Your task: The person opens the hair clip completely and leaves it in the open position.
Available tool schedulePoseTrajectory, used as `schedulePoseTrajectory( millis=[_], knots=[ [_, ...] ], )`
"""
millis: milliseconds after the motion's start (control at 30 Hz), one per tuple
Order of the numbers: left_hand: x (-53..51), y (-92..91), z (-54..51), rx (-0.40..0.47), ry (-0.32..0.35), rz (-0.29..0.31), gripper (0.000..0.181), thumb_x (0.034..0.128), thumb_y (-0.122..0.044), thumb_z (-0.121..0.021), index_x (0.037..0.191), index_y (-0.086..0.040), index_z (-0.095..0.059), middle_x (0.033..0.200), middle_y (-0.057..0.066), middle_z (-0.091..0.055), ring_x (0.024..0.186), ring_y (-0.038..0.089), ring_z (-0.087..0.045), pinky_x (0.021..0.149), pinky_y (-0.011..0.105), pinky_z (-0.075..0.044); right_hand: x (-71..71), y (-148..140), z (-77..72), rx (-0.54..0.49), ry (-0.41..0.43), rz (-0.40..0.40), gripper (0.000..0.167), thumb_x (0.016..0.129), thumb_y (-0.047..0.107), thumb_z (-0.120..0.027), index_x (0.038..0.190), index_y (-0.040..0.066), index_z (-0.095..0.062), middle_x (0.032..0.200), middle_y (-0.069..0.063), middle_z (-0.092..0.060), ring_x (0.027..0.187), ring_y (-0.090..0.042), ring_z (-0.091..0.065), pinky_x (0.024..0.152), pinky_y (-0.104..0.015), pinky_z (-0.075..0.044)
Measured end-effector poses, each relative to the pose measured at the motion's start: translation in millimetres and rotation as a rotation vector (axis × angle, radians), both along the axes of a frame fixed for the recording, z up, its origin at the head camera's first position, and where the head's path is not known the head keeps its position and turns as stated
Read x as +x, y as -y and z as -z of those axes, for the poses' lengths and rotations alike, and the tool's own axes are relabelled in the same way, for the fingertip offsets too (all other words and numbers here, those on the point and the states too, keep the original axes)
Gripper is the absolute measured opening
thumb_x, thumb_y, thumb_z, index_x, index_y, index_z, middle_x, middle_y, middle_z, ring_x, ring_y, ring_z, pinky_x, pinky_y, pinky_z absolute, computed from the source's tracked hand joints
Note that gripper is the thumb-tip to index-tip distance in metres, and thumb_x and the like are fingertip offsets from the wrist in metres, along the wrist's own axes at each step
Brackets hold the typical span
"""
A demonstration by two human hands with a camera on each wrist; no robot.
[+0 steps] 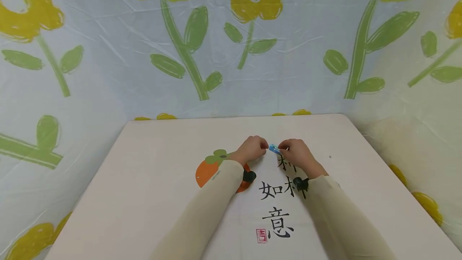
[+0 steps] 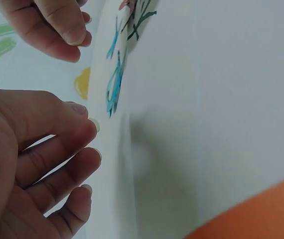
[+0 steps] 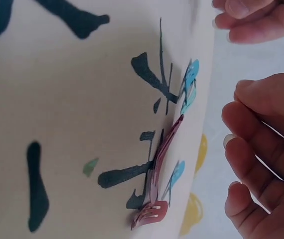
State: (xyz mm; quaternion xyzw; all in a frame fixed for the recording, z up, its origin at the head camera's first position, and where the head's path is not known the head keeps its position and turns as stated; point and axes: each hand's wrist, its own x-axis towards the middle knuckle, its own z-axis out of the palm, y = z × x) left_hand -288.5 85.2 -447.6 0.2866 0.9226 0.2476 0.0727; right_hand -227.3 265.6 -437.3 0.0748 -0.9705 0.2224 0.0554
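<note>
A few snap hair clips lie on the table between and under my hands. In the right wrist view there are a blue clip (image 3: 190,82), a second blue clip (image 3: 176,177) and dark pink clips (image 3: 154,211). The left wrist view shows a blue clip (image 2: 114,87) end-on. From the head, only a blue patch of the clips (image 1: 274,149) shows, the rest hidden by my right hand. My left hand (image 1: 252,149) hovers left of them, fingers loosely bent, holding nothing. Just right of them hangs my right hand (image 1: 297,153), its fingers bent and nothing visible between them.
The pale table cover (image 1: 151,196) bears black brush characters (image 1: 278,222), a red seal print (image 1: 261,236) and a printed orange fruit (image 1: 205,173). Behind the table's far edge hangs a flower-patterned cloth (image 1: 288,75). Each wrist wears a small black device.
</note>
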Motion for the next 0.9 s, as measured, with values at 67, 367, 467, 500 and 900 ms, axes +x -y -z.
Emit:
schedulePoseTrajectory(
  millis=[67,367,467,500,900],
  knots=[
    [-2.8,-2.2,0.0,-0.001,0.004,0.009,0.019,0.0924,-0.015,-0.062,0.109,-0.013,-0.071,0.104,0.0,-0.069,0.087,0.012,-0.058,0.079,0.025,-0.049,-1.0,0.1,0.6,0.0,0.004,0.005,0.017,0.09,0.011,-0.064,0.099,0.001,-0.073,0.09,-0.013,-0.07,0.073,-0.021,-0.058,0.061,-0.031,-0.048],
    [-15.5,-8.7,-3.5,-0.051,0.012,0.013,0.019,0.0931,-0.015,-0.061,0.108,-0.011,-0.072,0.105,0.002,-0.07,0.091,0.014,-0.06,0.083,0.026,-0.05,-11.9,3.7,1.3,0.024,0.067,0.033,0.018,0.09,0.015,-0.065,0.099,0.002,-0.073,0.097,-0.012,-0.073,0.082,-0.024,-0.063,0.074,-0.04,-0.052],
    [-18.5,-12.6,-3.5,-0.053,0.019,0.013,0.017,0.0933,-0.014,-0.06,0.104,-0.01,-0.073,0.102,0.002,-0.07,0.088,0.014,-0.059,0.081,0.026,-0.049,-14.6,3.4,1.6,0.05,0.092,0.058,0.02,0.09,0.017,-0.065,0.1,0.002,-0.074,0.098,-0.012,-0.073,0.083,-0.024,-0.064,0.077,-0.041,-0.053],
    [-19.7,-14.3,-3.0,-0.052,0.023,0.014,0.017,0.0936,-0.015,-0.06,0.103,-0.01,-0.073,0.101,0.002,-0.07,0.088,0.014,-0.059,0.08,0.026,-0.049,-15.2,2.9,1.8,0.056,0.1,0.066,0.02,0.09,0.017,-0.066,0.1,0.002,-0.074,0.098,-0.012,-0.073,0.083,-0.023,-0.065,0.077,-0.041,-0.053],
    [-28.9,-24.9,3.6,-0.099,-0.011,-0.004,0.013,0.0922,-0.021,-0.063,0.087,-0.012,-0.072,0.084,-0.002,-0.068,0.072,0.011,-0.058,0.065,0.024,-0.046,-23.7,6.1,4.0,0.159,0.12,0.098,0.022,0.089,0.025,-0.066,0.092,0.006,-0.076,0.087,-0.008,-0.073,0.071,-0.021,-0.062,0.068,-0.04,-0.05]
  ],
)
